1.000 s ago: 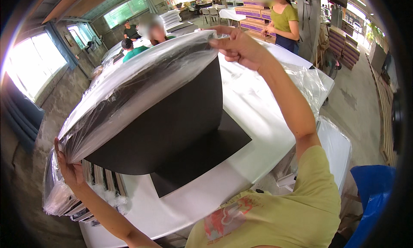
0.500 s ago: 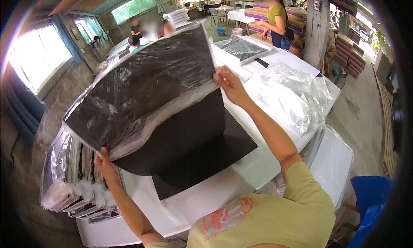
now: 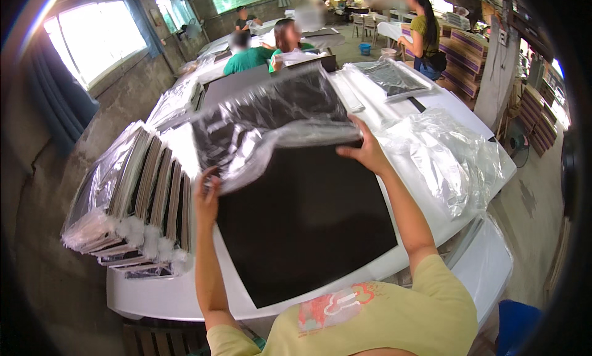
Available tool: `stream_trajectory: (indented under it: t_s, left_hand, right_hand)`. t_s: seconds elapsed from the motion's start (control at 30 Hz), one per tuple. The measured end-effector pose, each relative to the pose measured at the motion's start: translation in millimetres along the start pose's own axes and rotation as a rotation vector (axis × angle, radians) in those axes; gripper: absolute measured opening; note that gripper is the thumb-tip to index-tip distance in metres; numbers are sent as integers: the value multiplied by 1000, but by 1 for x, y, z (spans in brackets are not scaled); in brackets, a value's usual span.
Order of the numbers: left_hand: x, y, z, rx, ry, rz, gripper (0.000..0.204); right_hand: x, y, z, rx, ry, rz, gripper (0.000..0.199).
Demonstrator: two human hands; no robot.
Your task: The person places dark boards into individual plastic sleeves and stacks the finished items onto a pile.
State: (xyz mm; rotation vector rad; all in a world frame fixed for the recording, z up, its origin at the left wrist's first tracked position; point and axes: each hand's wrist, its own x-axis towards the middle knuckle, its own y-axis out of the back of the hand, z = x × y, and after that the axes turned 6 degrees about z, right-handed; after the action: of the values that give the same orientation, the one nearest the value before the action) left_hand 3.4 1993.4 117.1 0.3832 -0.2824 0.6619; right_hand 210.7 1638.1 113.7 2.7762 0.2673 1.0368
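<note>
A large black sheet [image 3: 308, 226] lies flat on the white tabletop in front of me, its near edge toward my body. Over its far part lies a clear plastic bag [image 3: 271, 118], wrinkled and shiny, with another dark panel showing through it. My right hand [image 3: 365, 147] is at the bag's right edge, thumb and fingers spread apart. By the bag's lower left corner is my left hand [image 3: 208, 192], slightly blurred, its fingers loosely bent and apart. Whether its fingertips touch the plastic is hard to see.
Plastic-wrapped panels [image 3: 148, 177] are stacked at the left. Crumpled clear plastic [image 3: 441, 158] and a wrapped dark panel [image 3: 394, 78] lie to the right on the white table [image 3: 160, 297]. Several people are beyond; one in a green top [image 3: 246, 60] sits across the table. A fan [image 3: 519, 145] stands right.
The bag and black sheet have come down from a raised, bent position onto the table. Both hands have loosened from the bag's edges. My view has shifted, bringing the people across the table into sight.
</note>
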Motion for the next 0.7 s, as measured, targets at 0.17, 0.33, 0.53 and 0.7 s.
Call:
stream_trajectory:
  t_s: [0.17,0.33,0.53,0.7]
  left_hand:
    - [-67,-52,-63,473,-165,-138,71]
    - [-108,-76,-105,807,245,119,37]
    - [-131,-71,-97,838,302,144,41]
    - [-146,-61,-83,514,421,56,63]
  right_hand:
    - [-66,0,79,-501,-280,-69,37]
    - [-106,-5,114,-872,-227,-112,23]
    - [-133,11,107,-986,-59,-90,27]
    - [-151,17,116,-951,-108,-151,29]
